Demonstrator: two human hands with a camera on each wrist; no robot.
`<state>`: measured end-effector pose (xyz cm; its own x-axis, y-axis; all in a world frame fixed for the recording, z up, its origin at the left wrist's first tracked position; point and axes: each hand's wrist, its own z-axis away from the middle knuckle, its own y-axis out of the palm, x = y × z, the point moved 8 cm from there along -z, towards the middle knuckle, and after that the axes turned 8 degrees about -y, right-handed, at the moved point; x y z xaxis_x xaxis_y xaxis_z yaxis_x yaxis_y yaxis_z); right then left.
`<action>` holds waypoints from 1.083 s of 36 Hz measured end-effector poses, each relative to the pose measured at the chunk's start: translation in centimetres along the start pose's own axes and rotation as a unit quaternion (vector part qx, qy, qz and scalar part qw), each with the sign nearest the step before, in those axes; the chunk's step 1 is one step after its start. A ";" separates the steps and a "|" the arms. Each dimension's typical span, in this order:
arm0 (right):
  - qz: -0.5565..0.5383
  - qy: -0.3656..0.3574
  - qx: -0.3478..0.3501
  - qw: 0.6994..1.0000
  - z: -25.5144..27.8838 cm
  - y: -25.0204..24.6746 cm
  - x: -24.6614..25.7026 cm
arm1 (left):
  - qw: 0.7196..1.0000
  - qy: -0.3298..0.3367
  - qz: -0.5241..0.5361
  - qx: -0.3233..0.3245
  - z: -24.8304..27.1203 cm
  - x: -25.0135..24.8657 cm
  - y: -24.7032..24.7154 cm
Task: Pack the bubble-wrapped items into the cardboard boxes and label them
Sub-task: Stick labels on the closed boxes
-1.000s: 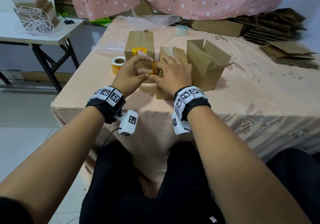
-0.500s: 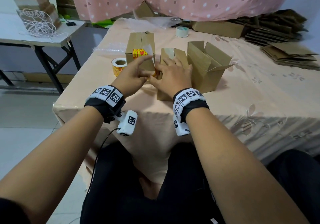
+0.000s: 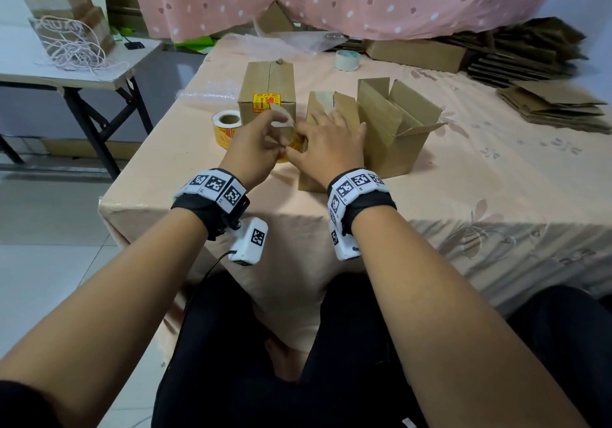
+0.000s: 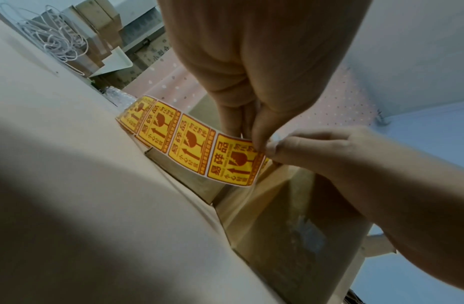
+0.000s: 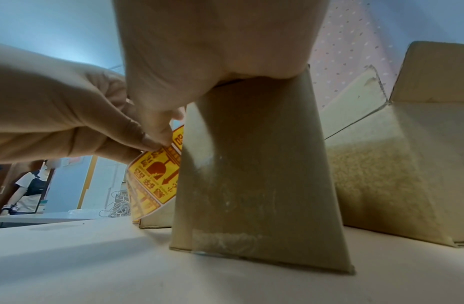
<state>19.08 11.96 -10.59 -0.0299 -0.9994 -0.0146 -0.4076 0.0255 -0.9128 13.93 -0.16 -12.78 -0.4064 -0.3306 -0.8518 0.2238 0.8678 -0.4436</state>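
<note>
A strip of yellow fragile labels (image 4: 213,148) runs from the label roll (image 3: 227,126) to both hands. My left hand (image 3: 261,143) pinches the strip's end, its white backing curling up over the fingers. My right hand (image 3: 331,143) rests on the taped middle box (image 3: 328,106) and pinches the last label (image 5: 158,172) with thumb and finger beside that box's left face. A closed box (image 3: 268,96) with a yellow label on it stands behind the left hand. An open box (image 3: 397,123) stands to the right. No bubble-wrapped item shows inside any box.
Behind the boxes lie a tape roll (image 3: 346,60) and loose bubble wrap (image 3: 208,91). Flat cardboard stacks (image 3: 556,106) fill the table's far right. The table (image 3: 496,179) has a pale cloth. A side table (image 3: 66,76) with tangled cord stands at the left.
The left hand's fingers have curled back onto the strip, and a white loop of backing paper has risen above them. The right hand stays on the middle box.
</note>
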 end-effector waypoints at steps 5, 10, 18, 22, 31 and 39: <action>0.010 -0.004 0.002 1.000 -0.1 0.2 -0.1 | 0.998 -0.043 0.039 -0.003 0.1 0.9 -0.4; 0.011 -0.005 0.010 1.000 -0.3 0.2 -0.1 | 0.994 -0.068 0.089 -0.006 0.1 0.9 -0.4; 0.010 0.004 -0.001 1.000 -0.3 0.1 -0.1 | 0.987 -0.087 0.121 -0.057 0.1 1.2 -1.2; 0.013 0.008 -0.005 1.000 -0.3 0.2 -0.1 | 0.985 -0.087 0.134 -0.066 0.1 1.3 -1.6; 0.003 0.010 -0.005 1.000 -0.2 0.1 -0.1 | 0.984 -0.077 0.153 -0.039 -0.2 0.9 -1.0; -0.016 0.018 0.005 1.000 -0.4 0.0 -0.3 | 0.992 -0.042 0.121 -0.005 -0.4 0.2 -0.2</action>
<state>18.75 12.31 -10.46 -0.0501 -0.9983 0.0300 -0.4006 -0.0074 -0.9162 13.42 -0.24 -12.73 -0.2666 -0.1408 -0.9535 0.2968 0.9292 -0.2202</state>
